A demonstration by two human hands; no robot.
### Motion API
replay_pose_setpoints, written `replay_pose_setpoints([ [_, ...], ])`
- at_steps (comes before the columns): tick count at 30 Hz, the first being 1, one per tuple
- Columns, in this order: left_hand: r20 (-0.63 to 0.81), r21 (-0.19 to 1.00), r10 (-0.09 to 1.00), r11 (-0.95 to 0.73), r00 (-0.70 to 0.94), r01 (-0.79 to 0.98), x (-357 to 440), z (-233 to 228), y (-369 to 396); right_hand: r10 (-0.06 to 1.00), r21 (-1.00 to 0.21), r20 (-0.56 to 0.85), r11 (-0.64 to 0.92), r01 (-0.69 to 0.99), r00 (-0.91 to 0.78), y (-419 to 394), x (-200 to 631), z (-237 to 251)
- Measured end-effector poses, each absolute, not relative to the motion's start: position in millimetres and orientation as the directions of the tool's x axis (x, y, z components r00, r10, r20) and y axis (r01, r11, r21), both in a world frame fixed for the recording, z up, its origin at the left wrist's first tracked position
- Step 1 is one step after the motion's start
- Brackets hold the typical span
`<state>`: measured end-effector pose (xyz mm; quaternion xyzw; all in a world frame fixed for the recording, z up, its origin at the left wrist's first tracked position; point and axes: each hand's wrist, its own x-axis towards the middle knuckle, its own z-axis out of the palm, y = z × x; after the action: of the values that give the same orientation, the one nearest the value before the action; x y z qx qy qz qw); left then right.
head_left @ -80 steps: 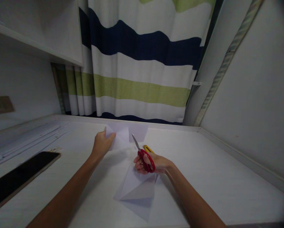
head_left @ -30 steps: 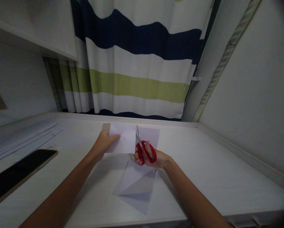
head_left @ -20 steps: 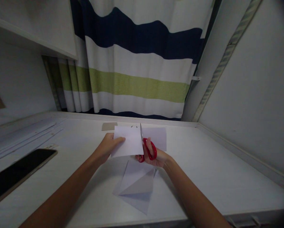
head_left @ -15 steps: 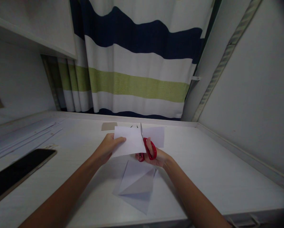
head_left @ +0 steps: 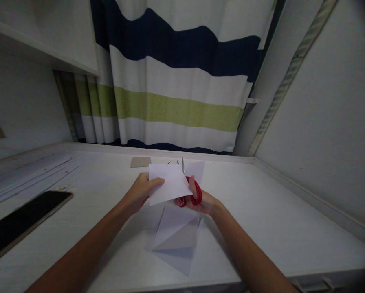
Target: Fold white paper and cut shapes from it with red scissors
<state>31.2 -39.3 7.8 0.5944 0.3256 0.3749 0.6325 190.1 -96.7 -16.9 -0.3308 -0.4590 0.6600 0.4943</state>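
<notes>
My left hand [head_left: 141, 190] pinches the left edge of a white paper sheet [head_left: 167, 185] held above the white desk [head_left: 262, 228]. My right hand [head_left: 197, 201] grips red-handled scissors [head_left: 194, 194], whose blades point up through the sheet near its top edge. The part of the sheet right of the blades [head_left: 197, 170] hangs behind the scissors. A folded white paper [head_left: 178, 240] lies flat on the desk just below both hands.
A black phone [head_left: 20, 221] lies at the desk's left. A small brown card [head_left: 140, 162] rests near the far edge. A striped curtain [head_left: 176, 89] hangs behind, a wall [head_left: 323, 114] closes the right side, and a shelf [head_left: 42, 44] juts out upper left.
The sheet was lifted off the desk and the scissors have cut upward through it. The blades now reach near the top edge, and the right part has narrowed and tilted.
</notes>
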Motion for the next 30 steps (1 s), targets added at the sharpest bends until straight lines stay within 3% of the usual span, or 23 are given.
replay_pose_setpoints([
  [30,0.083,0.996,0.87,-0.086,0.485,-0.015,32.5,5.2,-37.1,0.961,-0.949,0.109,0.025,-0.313,-0.252,-93.9,188.2,-23.5],
])
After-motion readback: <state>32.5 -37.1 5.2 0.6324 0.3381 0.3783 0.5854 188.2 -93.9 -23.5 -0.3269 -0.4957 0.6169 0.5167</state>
